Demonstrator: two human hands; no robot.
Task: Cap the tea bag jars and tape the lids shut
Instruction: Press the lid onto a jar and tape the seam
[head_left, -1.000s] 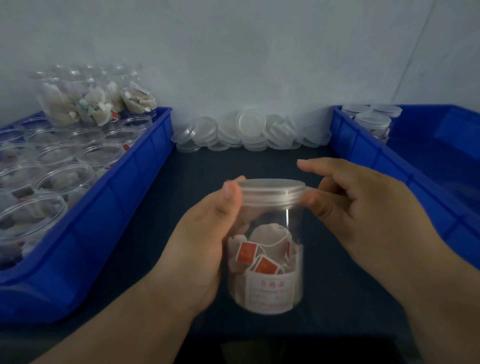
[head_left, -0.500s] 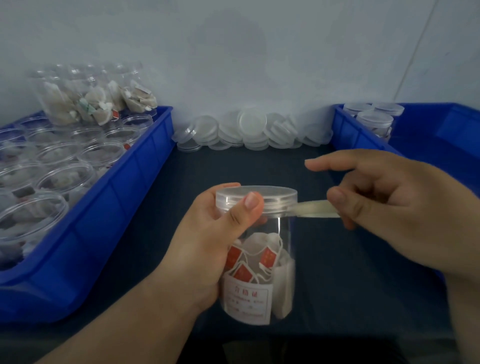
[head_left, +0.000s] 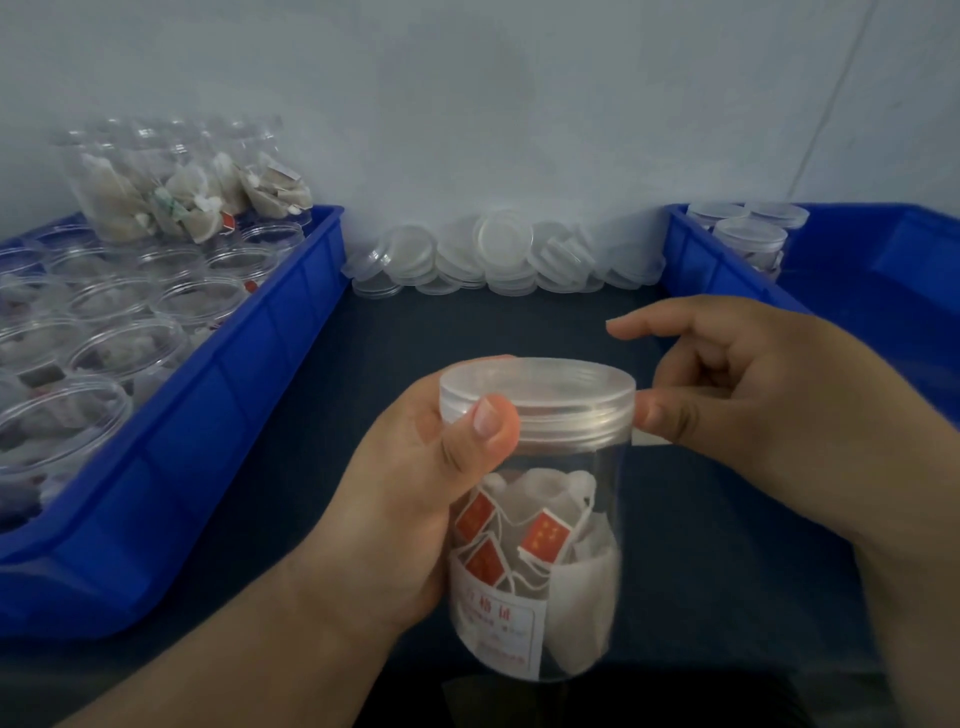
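The jar (head_left: 561, 519) of tea bags is between both hands, over the desk (head_left: 467, 322). The left hand (head_left: 415, 493) wraps around its side, thumb on the rim of the lid (head_left: 537, 389), which looks fully seated. The right hand (head_left: 753, 415), fingers curled, pinches a pale sliver of tape (head_left: 652, 440) against the seam, so taping appears to be under way.

Left of the hands, a blue bin (head_left: 249, 389) holds many open jars (head_left: 104, 358) still to be done. In the right bin (head_left: 727, 270) stand a few capped jars (head_left: 748, 234). Loose lids (head_left: 504, 254) lie beyond the hands.

The clear tape is hard to trace around the lid. Whether the capped jars are taped cannot be made out.
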